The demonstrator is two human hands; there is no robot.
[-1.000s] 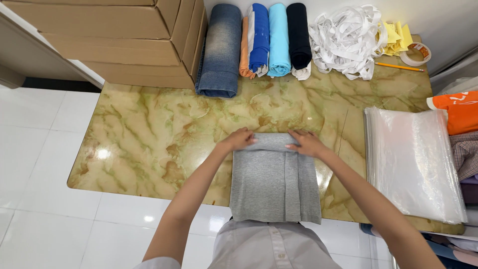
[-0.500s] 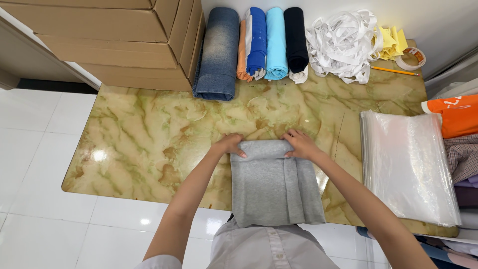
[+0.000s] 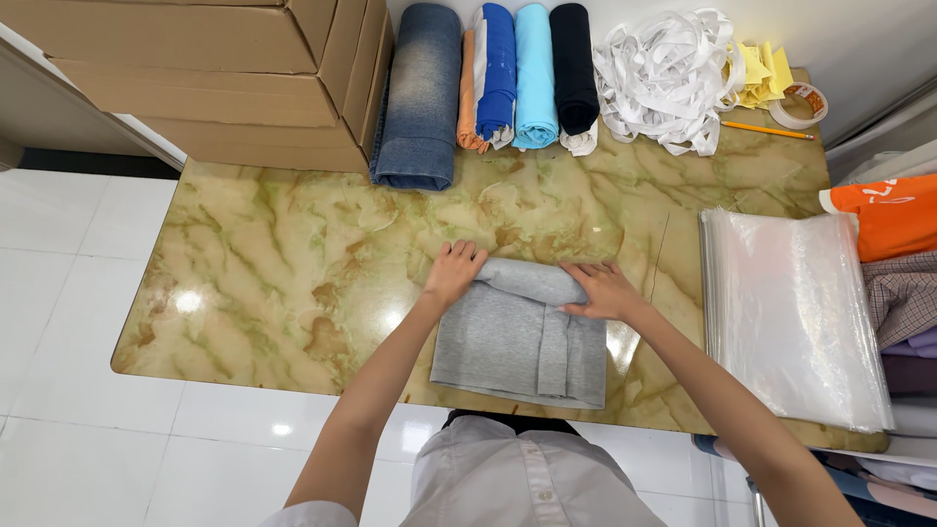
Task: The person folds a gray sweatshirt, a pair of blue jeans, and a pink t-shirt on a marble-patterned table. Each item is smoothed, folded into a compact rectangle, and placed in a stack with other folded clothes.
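A grey garment (image 3: 517, 337) lies folded into a narrow strip on the marble-patterned table (image 3: 283, 283), its far end rolled over toward me. My left hand (image 3: 454, 273) presses on the left end of that roll. My right hand (image 3: 605, 291) presses on its right end, fingers curled over the fabric. The flat part of the garment reaches the table's near edge.
Rolled garments line the back: faded denim (image 3: 420, 93), orange and blue (image 3: 488, 73), light blue (image 3: 535, 73), black (image 3: 574, 68). White strips (image 3: 664, 73), yellow papers, a tape roll (image 3: 805, 102) and a pencil lie beyond. Clear bags (image 3: 791, 312) and stacked clothes (image 3: 893, 220) sit right; cardboard boxes (image 3: 205, 68) back left.
Both hands have rolled the garment's far end toward me, so the roll is thicker and nearer. The view has shifted slightly.
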